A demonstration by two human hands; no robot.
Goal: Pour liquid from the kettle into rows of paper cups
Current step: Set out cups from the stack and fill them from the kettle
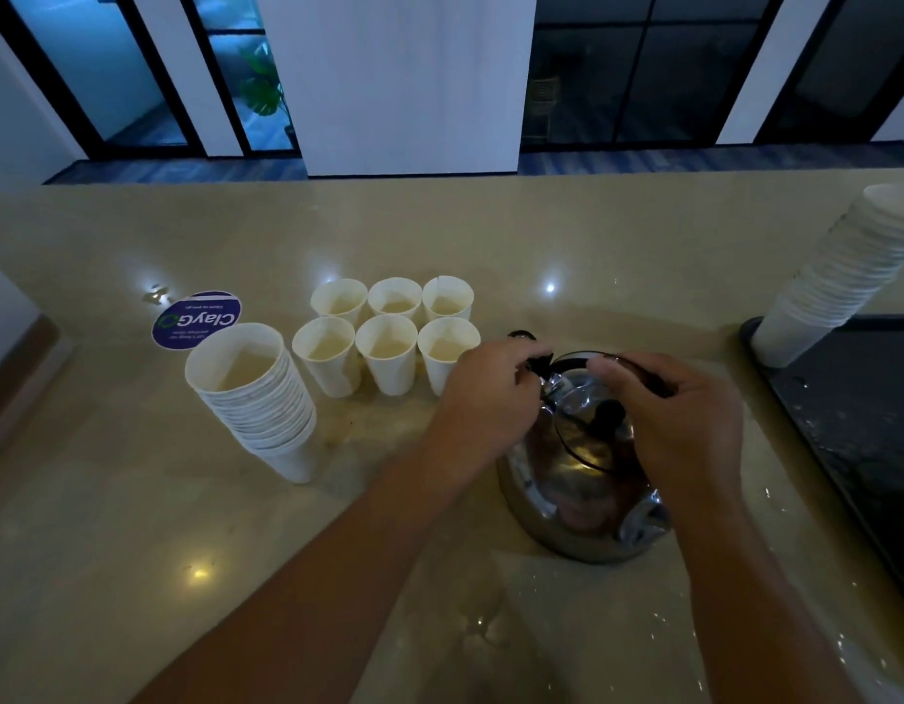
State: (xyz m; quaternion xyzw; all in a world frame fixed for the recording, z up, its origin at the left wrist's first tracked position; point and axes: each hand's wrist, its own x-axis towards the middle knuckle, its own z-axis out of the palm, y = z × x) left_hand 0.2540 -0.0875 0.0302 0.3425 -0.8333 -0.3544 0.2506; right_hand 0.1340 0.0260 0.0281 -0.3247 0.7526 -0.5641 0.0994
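Note:
A shiny steel kettle (pixel 582 495) stands on the beige counter (pixel 135 500), right of centre. My right hand (pixel 678 424) grips its dark handle from above. My left hand (pixel 483 393) pinches the front end of the handle near the spout cap. Just beyond my left hand, several white paper cups (pixel 386 360) stand in two rows of three, each holding pale liquid. My hands hide part of the kettle's top and the nearest cup's right side.
A tall stack of paper cups (pixel 257 398) stands left of the rows, with a round purple sticker (pixel 196 320) behind it. Another leaning stack (pixel 841 276) sits at the far right on a dark tray (pixel 856 424). Water drops lie near the counter's front.

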